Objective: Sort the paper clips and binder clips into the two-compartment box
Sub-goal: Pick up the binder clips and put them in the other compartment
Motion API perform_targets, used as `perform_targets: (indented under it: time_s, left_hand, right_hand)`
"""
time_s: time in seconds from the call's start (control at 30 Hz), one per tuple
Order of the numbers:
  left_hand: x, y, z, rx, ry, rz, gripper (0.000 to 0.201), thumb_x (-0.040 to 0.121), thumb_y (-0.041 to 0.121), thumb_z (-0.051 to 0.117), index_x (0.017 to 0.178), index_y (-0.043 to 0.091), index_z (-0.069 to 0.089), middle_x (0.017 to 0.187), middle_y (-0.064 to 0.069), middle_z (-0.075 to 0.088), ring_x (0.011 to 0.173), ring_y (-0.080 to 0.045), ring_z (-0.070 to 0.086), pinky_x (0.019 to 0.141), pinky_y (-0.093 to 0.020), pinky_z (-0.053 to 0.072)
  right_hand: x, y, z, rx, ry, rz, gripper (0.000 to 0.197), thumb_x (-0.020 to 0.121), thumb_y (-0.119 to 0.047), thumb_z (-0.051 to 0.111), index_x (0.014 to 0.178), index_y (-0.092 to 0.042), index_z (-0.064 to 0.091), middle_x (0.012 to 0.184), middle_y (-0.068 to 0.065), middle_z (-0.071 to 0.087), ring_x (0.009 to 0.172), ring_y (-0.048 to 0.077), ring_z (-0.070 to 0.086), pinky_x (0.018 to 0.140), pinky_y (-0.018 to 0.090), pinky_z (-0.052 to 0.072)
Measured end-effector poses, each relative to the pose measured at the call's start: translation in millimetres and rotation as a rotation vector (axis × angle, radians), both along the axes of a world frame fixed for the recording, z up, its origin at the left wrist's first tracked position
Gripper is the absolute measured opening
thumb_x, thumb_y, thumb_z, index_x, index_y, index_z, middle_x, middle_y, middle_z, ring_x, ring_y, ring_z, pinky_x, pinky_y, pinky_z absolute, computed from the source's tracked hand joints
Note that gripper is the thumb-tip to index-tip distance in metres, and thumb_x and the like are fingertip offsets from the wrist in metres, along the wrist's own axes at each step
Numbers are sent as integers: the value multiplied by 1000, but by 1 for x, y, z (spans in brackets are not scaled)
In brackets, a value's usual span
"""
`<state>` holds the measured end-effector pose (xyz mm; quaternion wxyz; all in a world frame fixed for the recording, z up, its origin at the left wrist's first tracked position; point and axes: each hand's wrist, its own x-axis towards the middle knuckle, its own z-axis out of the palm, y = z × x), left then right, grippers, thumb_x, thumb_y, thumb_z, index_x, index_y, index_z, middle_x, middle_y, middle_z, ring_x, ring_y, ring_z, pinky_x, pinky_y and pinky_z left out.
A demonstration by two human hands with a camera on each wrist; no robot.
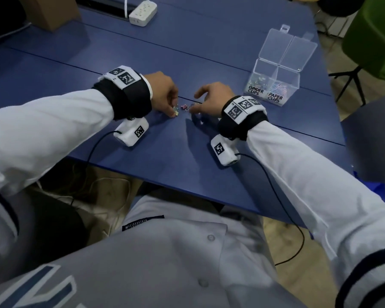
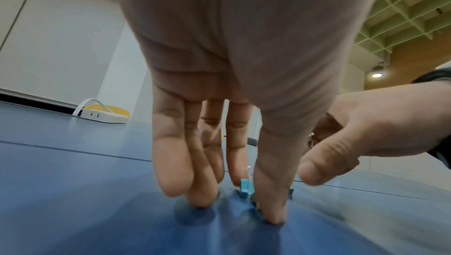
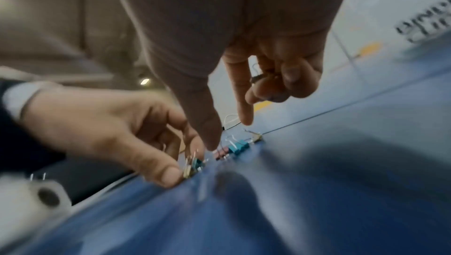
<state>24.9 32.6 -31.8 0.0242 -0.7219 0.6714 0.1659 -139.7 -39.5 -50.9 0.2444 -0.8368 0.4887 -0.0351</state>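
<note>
Several small binder clips lie in a row on the blue table [image 1: 209,52] between my hands: a pink clip [image 1: 184,107] [image 3: 220,154], a blue clip [image 3: 240,146] and a yellowish one [image 3: 256,138]. My left hand [image 1: 173,107] has its fingertips down on the table and pinches a teal and yellow binder clip [image 3: 192,166] between thumb and fingers. My right hand [image 1: 196,107] keeps a binder clip [image 3: 258,78] tucked in its curled outer fingers, while thumb and index finger point down at the row. The clear two-compartment box [image 1: 276,73] stands open at the right, with clips in both labelled halves.
The box lid [image 1: 287,46] stands upright behind the box. A white power strip [image 1: 142,13] and a cardboard box [image 1: 51,12] sit at the far edge. A green chair [image 1: 373,36] is beyond the table's right side. The near table edge runs just below my wrists.
</note>
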Motion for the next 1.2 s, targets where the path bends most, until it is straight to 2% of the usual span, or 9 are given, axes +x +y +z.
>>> perform_targets:
  time_s: [0.13, 0.33, 0.47, 0.6, 0.7, 0.83, 0.97, 1.07, 1.2]
  left_hand:
    - [-3, 0, 0, -19, 13, -33, 43, 69, 43, 80, 101, 20, 63, 97, 4, 70, 91, -21, 61, 81, -31, 50]
    - [-11, 1, -4, -59, -16, -90, 29, 77, 31, 76, 98, 14, 68, 96, -2, 70, 95, -23, 62, 67, -25, 37]
    - [-10, 1, -4, -67, 3, -89, 8, 79, 21, 71, 82, 16, 67, 86, -1, 69, 87, -23, 62, 54, -23, 35]
    - [-8, 2, -5, -81, 80, -92, 11, 77, 19, 74, 84, 18, 65, 81, 3, 67, 78, -18, 59, 51, -18, 33]
    - [-5, 2, -6, -104, 134, -86, 18, 77, 20, 75, 92, 19, 64, 82, 6, 65, 75, -14, 57, 54, -17, 33]
    - [1, -7, -1, -121, 266, -3, 18, 79, 18, 68, 96, 22, 64, 82, 7, 69, 62, 2, 58, 67, -20, 41]
    - [7, -19, 6, -90, 582, 184, 17, 87, 11, 55, 100, 20, 61, 71, 5, 63, 53, -1, 57, 54, -14, 50]
    - [7, -23, 6, 2, 762, 298, 18, 93, 12, 44, 95, 19, 60, 79, 3, 61, 49, -2, 51, 49, -15, 42]
    - [4, -27, 4, 60, 798, 454, 28, 93, 9, 36, 89, 15, 63, 70, 1, 52, 48, -10, 38, 51, -21, 30]
  right_hand:
    - [5, 3, -4, -81, 60, 85, 55, 74, -44, 77, 123, -21, 64, 113, 6, 65, 110, 22, 60, 83, 23, 43]
    - [10, 3, -3, -142, 77, 106, 23, 79, -29, 75, 100, -20, 75, 105, 6, 69, 99, 23, 63, 73, 23, 43]
    - [9, 0, -3, -135, 86, 79, 19, 78, -28, 76, 92, -16, 74, 73, -3, 58, 81, 19, 59, 68, 24, 43]
    - [1, -6, -7, 39, 9, -10, 18, 80, -35, 74, 83, -17, 69, 67, -6, 58, 69, 14, 56, 64, 23, 43]
    - [-6, -8, -4, 273, -166, -170, 25, 89, -39, 64, 82, -15, 63, 61, -1, 48, 51, 12, 44, 50, 22, 36]
    - [-15, -14, 2, 781, -648, -464, 30, 95, -26, 40, 67, -15, 42, 60, -1, 26, 33, 10, 24, 40, 14, 17]
    - [-20, -13, 5, 908, -970, -622, 14, 60, -8, 38, 72, -12, 34, 68, 6, 37, 32, 15, 39, 38, 12, 30]
    - [-23, -11, 5, 834, -939, -665, 2, 73, -9, 37, 71, -11, 37, 68, 5, 42, 41, 18, 43, 40, 15, 31]
    - [-29, -17, 10, 608, -495, -453, 31, 88, -35, 49, 63, -18, 47, 65, 0, 37, 40, 12, 31, 40, 19, 28]
